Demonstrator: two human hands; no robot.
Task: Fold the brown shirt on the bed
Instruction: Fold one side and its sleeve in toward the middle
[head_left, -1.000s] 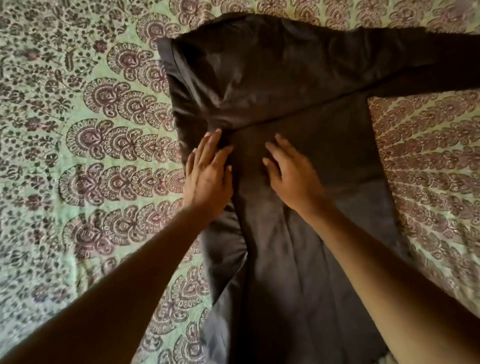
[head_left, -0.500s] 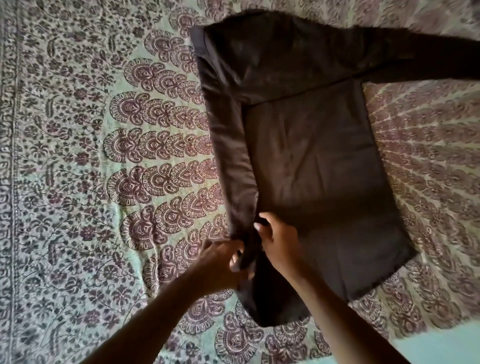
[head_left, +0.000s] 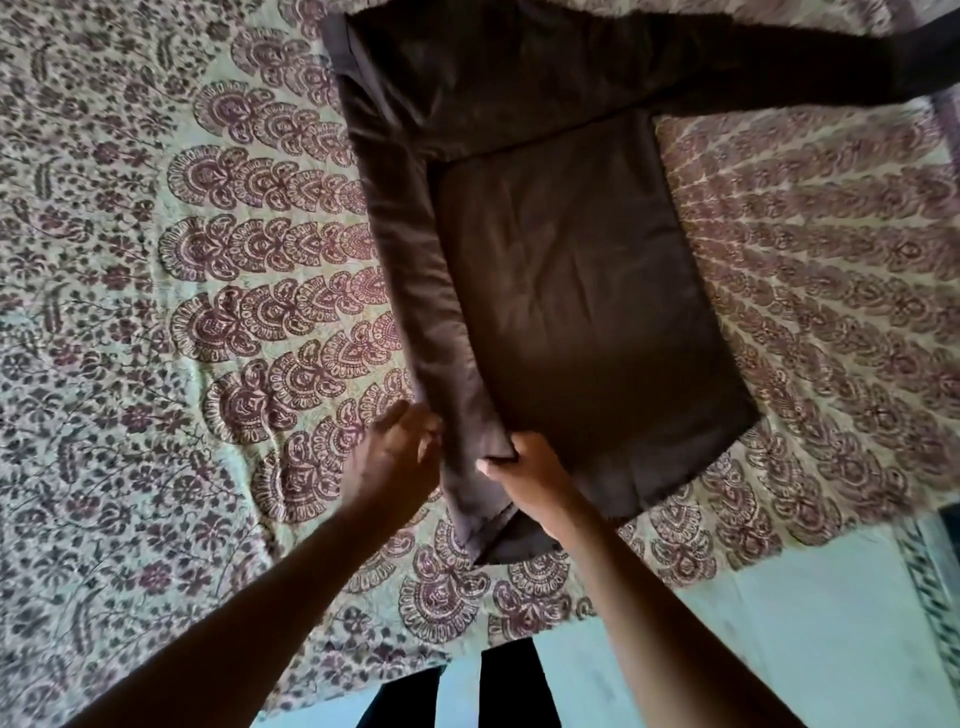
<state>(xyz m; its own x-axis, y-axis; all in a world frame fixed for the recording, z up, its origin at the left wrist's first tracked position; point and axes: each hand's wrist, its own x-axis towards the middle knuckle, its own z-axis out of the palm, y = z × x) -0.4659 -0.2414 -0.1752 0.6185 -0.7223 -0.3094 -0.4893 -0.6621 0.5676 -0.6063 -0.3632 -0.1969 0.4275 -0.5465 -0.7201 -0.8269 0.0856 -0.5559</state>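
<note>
The brown shirt (head_left: 571, 291) lies flat on the bed, collar end away from me. Its left sleeve (head_left: 415, 270) is folded down along the left side of the body. The other sleeve (head_left: 779, 67) stretches out to the upper right. My right hand (head_left: 524, 470) pinches the folded sleeve near its lower end, by the shirt's hem. My left hand (head_left: 395, 457) is at the sleeve's left edge with its fingers against the cloth; whether it grips is blurred.
A patterned green and maroon bedspread (head_left: 208, 312) covers the bed. The bed's near edge runs along the bottom, with pale floor (head_left: 779, 623) and my dark-clad legs (head_left: 467, 691) below it. A dark object (head_left: 950, 519) shows at the right edge.
Both hands slid from the shirt's middle down to the lower end of the folded sleeve. My view has pulled back, showing the bed's edge and floor.
</note>
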